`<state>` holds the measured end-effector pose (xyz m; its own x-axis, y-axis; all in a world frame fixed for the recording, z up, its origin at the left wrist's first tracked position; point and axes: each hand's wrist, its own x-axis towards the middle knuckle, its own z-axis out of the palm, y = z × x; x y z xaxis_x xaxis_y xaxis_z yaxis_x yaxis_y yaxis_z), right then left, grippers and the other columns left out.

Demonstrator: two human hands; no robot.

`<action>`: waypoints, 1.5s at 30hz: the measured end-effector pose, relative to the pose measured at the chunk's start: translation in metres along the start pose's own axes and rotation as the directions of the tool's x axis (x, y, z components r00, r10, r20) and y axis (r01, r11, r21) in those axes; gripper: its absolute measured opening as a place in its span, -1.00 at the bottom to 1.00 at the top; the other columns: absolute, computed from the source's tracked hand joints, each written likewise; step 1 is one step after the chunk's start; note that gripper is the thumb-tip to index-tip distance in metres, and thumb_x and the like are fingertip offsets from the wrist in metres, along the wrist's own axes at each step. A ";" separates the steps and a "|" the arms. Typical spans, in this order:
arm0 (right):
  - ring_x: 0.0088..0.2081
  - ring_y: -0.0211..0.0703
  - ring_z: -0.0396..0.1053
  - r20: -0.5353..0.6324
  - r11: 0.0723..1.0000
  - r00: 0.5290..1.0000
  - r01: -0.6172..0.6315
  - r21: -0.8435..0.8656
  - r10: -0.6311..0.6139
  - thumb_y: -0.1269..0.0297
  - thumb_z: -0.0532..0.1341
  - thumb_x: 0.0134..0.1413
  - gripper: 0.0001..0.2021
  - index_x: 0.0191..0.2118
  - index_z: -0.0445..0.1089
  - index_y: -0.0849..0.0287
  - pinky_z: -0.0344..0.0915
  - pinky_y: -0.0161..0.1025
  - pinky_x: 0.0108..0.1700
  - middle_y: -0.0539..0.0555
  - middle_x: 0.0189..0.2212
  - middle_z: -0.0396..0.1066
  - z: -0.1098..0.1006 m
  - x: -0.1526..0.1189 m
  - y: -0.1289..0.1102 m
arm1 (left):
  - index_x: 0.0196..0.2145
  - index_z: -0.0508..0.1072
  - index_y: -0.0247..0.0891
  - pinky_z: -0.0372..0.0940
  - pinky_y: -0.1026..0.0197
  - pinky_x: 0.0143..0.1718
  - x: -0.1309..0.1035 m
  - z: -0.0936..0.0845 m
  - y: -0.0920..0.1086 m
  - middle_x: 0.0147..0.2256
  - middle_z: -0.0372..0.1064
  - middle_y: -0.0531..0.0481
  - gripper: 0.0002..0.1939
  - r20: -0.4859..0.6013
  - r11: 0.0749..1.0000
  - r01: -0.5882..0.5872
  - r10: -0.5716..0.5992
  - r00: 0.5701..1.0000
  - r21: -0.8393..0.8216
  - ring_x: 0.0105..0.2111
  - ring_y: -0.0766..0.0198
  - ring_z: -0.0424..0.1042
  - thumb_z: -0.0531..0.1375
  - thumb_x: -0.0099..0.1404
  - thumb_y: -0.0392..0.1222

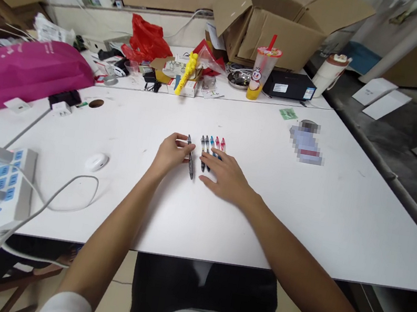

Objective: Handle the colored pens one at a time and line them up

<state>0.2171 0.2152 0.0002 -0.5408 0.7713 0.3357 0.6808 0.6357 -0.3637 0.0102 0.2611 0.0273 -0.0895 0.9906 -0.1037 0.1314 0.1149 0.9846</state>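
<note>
Between the table's (302, 214) front and back edges, I have the left hand's (172, 154) fingers pinching a dark pen (190, 166), and just beside it the right hand's (229, 178) fingers spread over a row of pens (212, 141). I can't tell if they press down. I'd use a soft pinch and a light touch, so no pen rolls or slips.

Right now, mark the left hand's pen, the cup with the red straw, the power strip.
Held pen (191, 166), head view: lower barrel.
Cup (261, 73), head view: side wall.
Power strip (18, 199), head view: casing top.
</note>
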 end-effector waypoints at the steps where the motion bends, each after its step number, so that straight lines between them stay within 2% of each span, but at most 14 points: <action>1: 0.40 0.16 0.07 0.009 1.000 1.000 -0.009 -0.021 0.009 0.15 0.16 0.36 -0.55 0.29 0.33 0.10 0.12 0.16 0.28 0.14 0.33 0.29 0.001 0.001 -0.001 | -0.23 0.48 -0.26 0.49 0.06 -0.31 0.006 0.000 0.000 -0.39 0.47 -0.05 -0.65 -0.017 0.998 -0.008 0.009 1.000 0.058 -0.46 0.20 0.49 0.49 0.06 -0.24; 5: 0.32 0.15 0.18 0.015 0.995 1.000 -0.022 -0.094 0.024 0.23 0.08 0.44 -0.67 0.18 0.44 0.07 0.17 0.11 0.18 0.10 0.25 0.41 -0.001 0.006 -0.005 | -0.35 0.50 -0.23 0.42 0.04 -0.14 0.027 0.003 0.001 -0.54 0.39 0.02 -0.72 -0.060 0.963 -0.064 0.083 0.995 0.263 -0.44 0.13 0.47 0.48 0.00 -0.32; 10: 0.22 0.13 0.26 -0.056 0.996 0.998 0.004 -0.085 -0.008 0.16 0.10 0.44 -0.69 0.10 0.52 0.01 0.16 0.05 0.09 0.10 0.16 0.48 -0.004 0.008 -0.003 | -0.44 0.49 -0.21 0.36 0.04 -0.07 0.037 0.007 -0.002 -0.65 0.33 0.06 -0.75 -0.023 0.972 -0.060 0.067 0.998 0.227 -0.40 0.07 0.49 0.45 -0.03 -0.41; 13: 0.07 0.08 0.34 -0.136 0.997 0.989 -0.059 0.051 0.066 0.11 0.11 0.43 -0.69 0.08 0.54 0.00 0.20 0.00 0.04 0.11 0.00 0.56 -0.003 0.008 -0.002 | -0.45 0.50 -0.21 0.37 0.04 -0.08 0.038 0.008 -0.004 -0.66 0.33 0.05 -0.78 0.000 0.965 -0.049 0.050 0.999 0.259 -0.42 0.07 0.49 0.44 -0.01 -0.40; 16: -0.07 -0.01 0.41 -0.203 0.950 0.962 -0.121 0.287 0.183 0.11 0.08 0.44 -0.66 0.13 0.51 -0.02 0.26 -0.02 0.05 0.06 -0.15 0.59 -0.004 0.006 -0.004 | -0.41 0.51 -0.21 0.40 0.03 -0.09 0.037 0.007 -0.002 -0.65 0.33 0.05 -0.81 -0.025 0.958 -0.106 0.116 0.993 0.265 -0.43 0.09 0.49 0.44 0.05 -0.34; 18: -0.07 -0.04 0.44 -0.251 0.899 0.934 -0.134 0.418 0.256 0.11 0.08 0.43 -0.66 0.14 0.50 -0.03 0.29 -0.02 0.09 0.05 -0.12 0.60 -0.007 0.004 -0.007 | -0.37 0.51 -0.21 0.43 0.06 -0.16 0.034 0.005 0.000 -0.61 0.38 0.02 -0.85 -0.054 0.958 -0.139 0.157 0.986 0.250 -0.45 0.11 0.49 0.42 0.14 -0.23; 21: -0.03 -0.03 0.46 -0.298 0.841 0.897 -0.131 0.524 0.326 0.11 0.13 0.39 -0.67 0.13 0.50 -0.02 0.33 -0.01 0.10 0.07 -0.04 0.58 -0.012 0.001 -0.012 | -0.33 0.50 -0.25 0.46 0.13 -0.34 0.023 0.004 0.007 -0.43 0.51 -0.12 -0.74 -0.047 0.988 -0.101 0.107 0.993 0.118 -0.49 0.16 0.50 0.36 0.27 0.01; 24: -0.03 -0.03 0.47 -0.282 0.793 0.886 -0.140 0.594 0.367 0.12 0.14 0.36 -0.69 0.09 0.51 -0.01 0.36 -0.01 0.08 0.09 -0.02 0.58 -0.014 -0.001 -0.016 | -0.22 0.52 -0.31 0.50 0.15 -0.33 0.008 0.004 0.014 -0.18 0.56 -0.28 -0.59 0.134 0.991 0.001 0.017 0.991 -0.132 -0.33 0.11 0.60 0.29 0.32 0.15; 26: -0.05 -0.05 0.48 -0.264 0.747 0.889 -0.120 0.654 0.374 0.13 0.14 0.35 -0.71 0.05 0.51 0.01 0.37 -0.04 0.06 0.09 -0.06 0.58 -0.013 -0.001 -0.018 | -0.15 0.52 -0.32 0.52 0.17 -0.24 -0.001 0.003 0.016 -0.10 0.56 -0.29 -0.61 0.215 0.963 0.055 0.003 0.977 -0.264 -0.24 0.12 0.62 0.31 0.32 0.10; 31: -0.20 -0.13 0.46 -0.141 0.590 0.906 -0.137 0.796 0.400 0.06 0.17 0.33 -0.69 0.02 0.47 0.09 0.37 -0.16 -0.12 0.08 -0.21 0.53 -0.013 0.002 -0.018 | -0.09 0.49 -0.32 0.53 0.24 -0.18 -0.011 0.003 0.013 -0.12 0.59 -0.24 -0.71 0.205 0.905 0.065 0.025 0.978 -0.421 -0.26 0.23 0.62 0.34 0.35 -0.08; 36: -0.49 -0.28 0.20 0.027 0.521 0.889 -0.293 0.801 0.457 -0.14 0.12 0.33 -0.52 -0.40 0.48 0.15 0.20 -0.25 -0.39 0.01 -0.49 0.40 -0.016 0.004 -0.016 | -0.12 0.46 -0.29 0.53 0.27 -0.23 -0.012 0.007 0.007 -0.13 0.61 -0.21 -0.69 0.224 0.910 0.026 0.074 0.972 -0.414 -0.28 0.24 0.64 0.35 0.33 -0.03; 39: -0.55 -0.31 0.12 0.106 0.434 0.883 -0.326 0.840 0.458 -0.17 0.14 0.31 -0.53 -0.28 0.53 0.16 0.14 -0.26 -0.45 0.01 -0.49 0.44 -0.013 0.005 -0.012 | -0.14 0.45 -0.26 0.54 0.27 -0.25 -0.016 0.010 0.007 -0.10 0.61 -0.20 -0.65 0.253 0.911 0.012 0.102 0.962 -0.411 -0.26 0.21 0.65 0.39 0.27 0.00; 41: -0.54 -0.30 0.19 0.088 0.421 0.885 -0.302 0.855 0.456 -0.13 0.22 0.25 -0.59 -0.17 0.54 0.16 0.17 -0.25 -0.44 0.03 -0.44 0.49 -0.010 0.005 -0.009 | -0.15 0.44 -0.25 0.53 0.28 -0.29 -0.020 0.012 0.007 -0.12 0.62 -0.18 -0.62 0.237 0.917 -0.011 0.115 0.965 -0.399 -0.25 0.19 0.65 0.41 0.24 0.03; 45: -0.34 -0.18 0.42 -0.094 0.531 0.890 -0.178 0.828 0.446 -0.02 0.34 0.15 -0.66 -0.07 0.50 0.10 0.33 -0.20 -0.28 0.04 -0.34 0.55 -0.006 0.003 -0.008 | -0.17 0.43 -0.24 0.53 0.28 -0.33 -0.025 0.016 0.007 -0.16 0.62 -0.19 -0.60 0.152 0.927 -0.047 0.110 0.982 -0.371 -0.21 0.13 0.66 0.40 0.23 0.07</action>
<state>0.2132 0.2124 0.0089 -0.1311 0.9670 0.2186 0.0488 0.2266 -0.9728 0.0289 0.2388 0.0347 0.0769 0.9969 -0.0144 -0.2405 0.0326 0.9701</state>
